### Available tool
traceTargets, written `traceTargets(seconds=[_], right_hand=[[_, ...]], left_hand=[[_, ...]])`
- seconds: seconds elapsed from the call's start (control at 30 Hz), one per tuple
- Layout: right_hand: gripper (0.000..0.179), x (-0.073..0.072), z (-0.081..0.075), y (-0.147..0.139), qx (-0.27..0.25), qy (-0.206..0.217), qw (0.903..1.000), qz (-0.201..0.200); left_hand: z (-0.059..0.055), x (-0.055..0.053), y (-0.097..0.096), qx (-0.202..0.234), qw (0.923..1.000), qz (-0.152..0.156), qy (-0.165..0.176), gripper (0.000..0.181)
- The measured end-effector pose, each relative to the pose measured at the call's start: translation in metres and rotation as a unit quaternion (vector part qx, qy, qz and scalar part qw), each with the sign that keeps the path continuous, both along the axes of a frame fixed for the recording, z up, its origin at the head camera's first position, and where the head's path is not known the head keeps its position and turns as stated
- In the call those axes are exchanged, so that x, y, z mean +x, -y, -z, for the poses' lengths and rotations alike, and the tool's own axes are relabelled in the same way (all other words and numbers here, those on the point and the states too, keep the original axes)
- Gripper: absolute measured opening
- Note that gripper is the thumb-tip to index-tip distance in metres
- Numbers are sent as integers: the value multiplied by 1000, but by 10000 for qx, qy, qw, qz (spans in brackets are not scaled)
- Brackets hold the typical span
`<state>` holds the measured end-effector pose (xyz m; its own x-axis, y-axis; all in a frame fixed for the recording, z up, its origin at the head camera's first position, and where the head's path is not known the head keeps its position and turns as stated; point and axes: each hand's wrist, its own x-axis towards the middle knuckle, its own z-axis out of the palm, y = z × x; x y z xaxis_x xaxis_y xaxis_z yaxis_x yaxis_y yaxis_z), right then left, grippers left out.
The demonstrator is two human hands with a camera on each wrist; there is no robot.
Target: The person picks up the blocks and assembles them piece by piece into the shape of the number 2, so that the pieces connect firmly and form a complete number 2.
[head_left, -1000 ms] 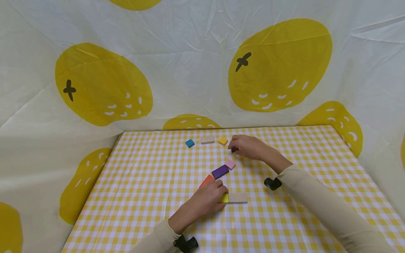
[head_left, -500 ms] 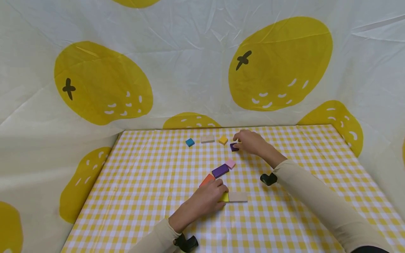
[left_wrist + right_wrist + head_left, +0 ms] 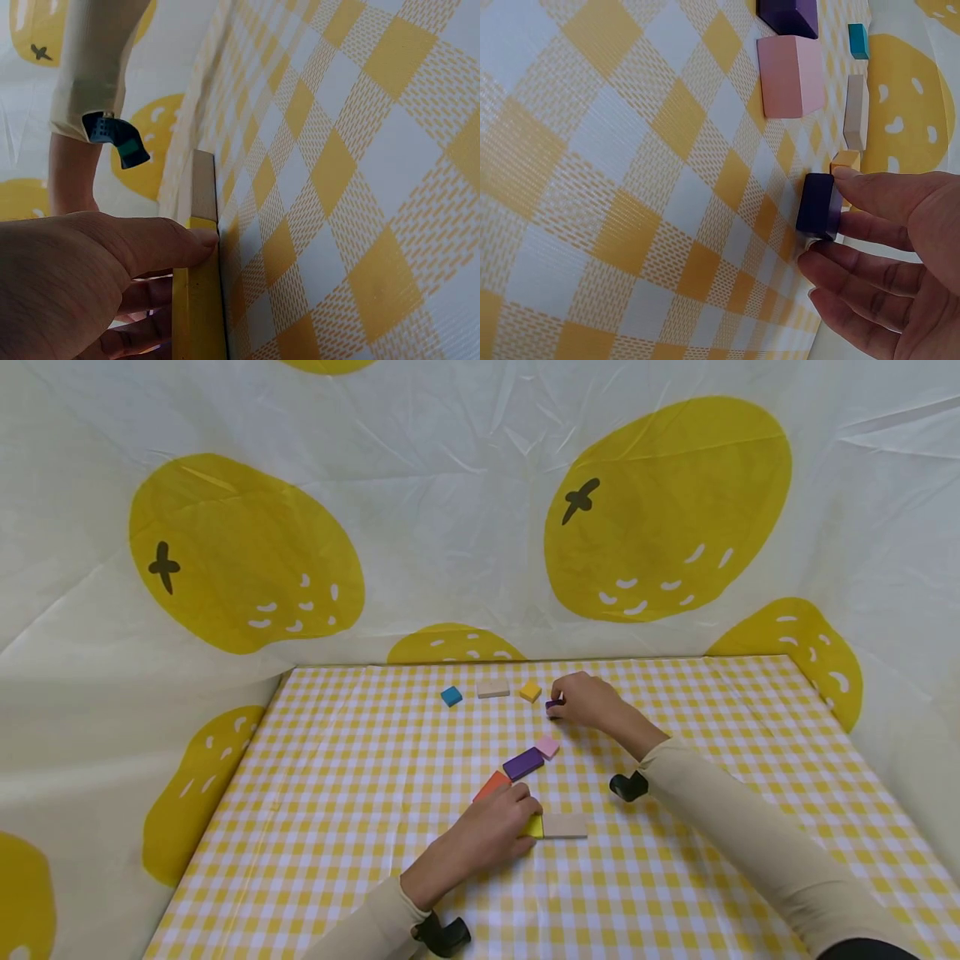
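Note:
My left hand [image 3: 491,828] holds a yellow block [image 3: 196,300] flat on the table, with the thumb along its near edge. End to end with it lies a plain wooden block [image 3: 565,826]. Beyond that hand, an orange block [image 3: 491,786], a purple rectangular block [image 3: 523,764] and a pink block [image 3: 547,747] form a slanting line. Farther back, my right hand [image 3: 588,700] has thumb and fingers at opposite sides of a small dark purple block [image 3: 819,206], pinching it at the tabletop. The hand partly covers this block in the head view.
Left of the right hand, an amber block [image 3: 530,691], a pale wooden block [image 3: 492,688] and a blue block [image 3: 451,696] stand in a spaced row near the back edge. A checked cloth [image 3: 337,827] covers the table, and a fruit-print curtain [image 3: 450,543] hangs behind.
My right hand loosened from the small purple block, leaving more of it showing, then closed around it again. The left hand stays on the yellow block.

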<state>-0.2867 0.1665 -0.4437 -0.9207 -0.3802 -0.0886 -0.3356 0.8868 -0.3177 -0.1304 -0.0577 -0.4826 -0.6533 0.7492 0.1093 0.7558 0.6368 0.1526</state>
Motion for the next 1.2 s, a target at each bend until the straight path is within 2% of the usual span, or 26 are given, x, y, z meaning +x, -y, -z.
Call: traceTargets(seconds=[0.53, 1.2], right_hand=[[24, 8, 2, 5, 94, 48, 9999, -3], [24, 15, 4, 12, -135, 125, 9997, -141]], left_hand=[[-1, 0, -1, 10, 10000, 12, 18, 28], [1, 0, -1, -25, 9999, 11, -138, 28]])
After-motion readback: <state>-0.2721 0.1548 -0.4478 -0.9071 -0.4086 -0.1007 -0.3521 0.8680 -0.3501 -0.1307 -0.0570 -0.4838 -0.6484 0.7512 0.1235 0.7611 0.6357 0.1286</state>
